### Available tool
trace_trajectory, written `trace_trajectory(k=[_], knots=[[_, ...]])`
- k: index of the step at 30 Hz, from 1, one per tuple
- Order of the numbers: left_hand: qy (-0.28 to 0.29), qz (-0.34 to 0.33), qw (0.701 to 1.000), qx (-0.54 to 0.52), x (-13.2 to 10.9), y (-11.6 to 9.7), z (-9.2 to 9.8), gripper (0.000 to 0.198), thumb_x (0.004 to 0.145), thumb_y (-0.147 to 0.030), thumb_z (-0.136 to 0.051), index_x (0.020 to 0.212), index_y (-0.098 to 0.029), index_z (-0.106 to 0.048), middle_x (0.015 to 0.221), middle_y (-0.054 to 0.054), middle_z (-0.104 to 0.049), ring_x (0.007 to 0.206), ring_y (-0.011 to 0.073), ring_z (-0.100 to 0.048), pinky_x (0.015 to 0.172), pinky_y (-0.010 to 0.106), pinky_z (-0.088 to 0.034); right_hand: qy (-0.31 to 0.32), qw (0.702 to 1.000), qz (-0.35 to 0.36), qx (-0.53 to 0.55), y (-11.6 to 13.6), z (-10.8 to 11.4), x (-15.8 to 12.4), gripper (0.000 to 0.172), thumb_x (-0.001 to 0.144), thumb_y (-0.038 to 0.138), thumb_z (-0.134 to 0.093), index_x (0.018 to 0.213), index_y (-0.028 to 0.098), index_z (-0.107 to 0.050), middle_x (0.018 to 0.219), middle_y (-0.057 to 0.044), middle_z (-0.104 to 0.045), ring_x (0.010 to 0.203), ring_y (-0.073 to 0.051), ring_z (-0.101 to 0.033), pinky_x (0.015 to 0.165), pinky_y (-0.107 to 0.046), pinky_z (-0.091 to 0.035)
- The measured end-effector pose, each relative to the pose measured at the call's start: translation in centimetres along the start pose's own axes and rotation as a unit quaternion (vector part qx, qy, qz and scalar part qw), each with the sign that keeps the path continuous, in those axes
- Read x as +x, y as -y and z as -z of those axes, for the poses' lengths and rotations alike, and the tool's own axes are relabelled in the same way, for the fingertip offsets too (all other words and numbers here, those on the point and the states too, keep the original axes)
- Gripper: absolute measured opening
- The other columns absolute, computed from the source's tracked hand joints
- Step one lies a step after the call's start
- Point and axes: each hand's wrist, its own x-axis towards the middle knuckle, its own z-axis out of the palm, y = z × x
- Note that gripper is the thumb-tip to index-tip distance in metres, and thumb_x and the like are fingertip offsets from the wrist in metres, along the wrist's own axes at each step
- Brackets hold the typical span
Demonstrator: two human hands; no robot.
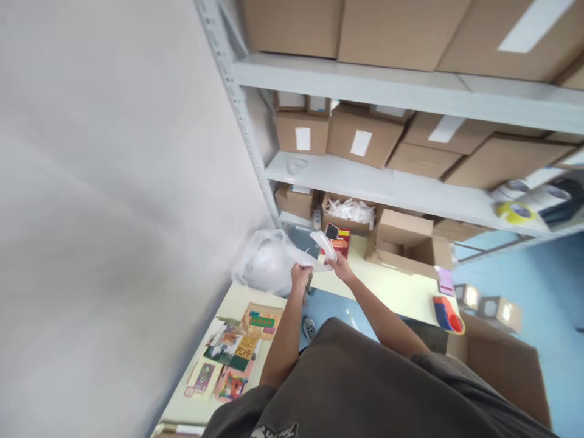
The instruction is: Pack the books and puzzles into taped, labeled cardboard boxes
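A long, whitish, translucent plastic strip (325, 244) spans my two hands, its free end bent up and back past the right one. My left hand (300, 278) is closed on the strip's left part, beside a large translucent plastic bag (264, 263) against the wall. Whether strip and bag are joined, I cannot tell. Fingers of my right hand (340, 267) pinch the strip near its bend. Just behind it lies a red printed package (342, 238) with a dark patch, partly covered by the strip.
An open cardboard box (404, 243) sits right of my hands on the pale table (378, 283). Behind, a box of white pieces (350, 211) stands below a metal shelf (365, 180) with cartons. Printed booklets (237, 350) lie at left. A tape dispenser (447, 314) rests near the right edge.
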Motion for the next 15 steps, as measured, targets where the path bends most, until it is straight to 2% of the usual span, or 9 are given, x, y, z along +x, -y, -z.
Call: trace_trajectory(k=[4, 8, 12, 15], knots=[[0.038, 0.009, 0.999, 0.031, -2.3, 0.8, -5.1, 0.03, 0.057, -0.033, -0.088, 0.081, -0.017, -0.077, 0.076, 0.006, -0.077, 0.073, 0.0221, -0.07, 0.067, 0.031, -0.053, -0.098, 0.993, -0.034, 0.056, -2.1, 7.8, -4.0, 0.052, 0.073, 0.056, -0.085, 0.111, 0.022, -0.075, 0.091, -0.003, -0.076, 0.087, -0.025, -0.068, 0.085, -0.039, -0.055], [0.042, 0.011, 0.998, 0.043, -5.6, 1.9, -9.0, 0.034, 0.056, -0.04, -0.091, 0.075, -0.016, -0.077, 0.067, 0.005, -0.073, 0.068, 0.0217, -0.069, 0.065, 0.032, -0.053, -0.115, 0.982, -0.085, 0.126, -3.8, 14.0, -9.3, 0.061, 0.064, 0.046, -0.093, 0.117, 0.022, -0.076, 0.094, -0.003, -0.075, 0.089, -0.024, -0.069, 0.086, -0.039, -0.056], [0.008, 0.022, 0.998, 0.054, -8.8, 2.8, -12.3, 0.043, 0.053, -0.042, -0.097, 0.078, -0.015, -0.076, 0.073, 0.009, -0.076, 0.069, 0.0233, -0.071, 0.062, 0.033, -0.055, -0.141, 0.96, -0.123, 0.21, -5.7, 17.9, -13.9, 0.063, 0.059, 0.043, -0.098, 0.115, 0.024, -0.076, 0.099, -0.004, -0.073, 0.094, -0.023, -0.07, 0.085, -0.038, -0.058], [-0.012, 0.055, 0.996, 0.075, -10.6, 3.6, -14.3, 0.047, 0.057, -0.048, -0.099, 0.081, -0.015, -0.075, 0.075, 0.012, -0.076, 0.065, 0.0232, -0.071, 0.059, 0.033, -0.057, -0.196, 0.93, -0.142, 0.276, -7.5, 19.8, -16.0, 0.055, 0.054, 0.044, -0.101, 0.096, 0.024, -0.07, 0.092, 0.0, -0.07, 0.091, -0.021, -0.071, 0.08, -0.034, -0.06]])
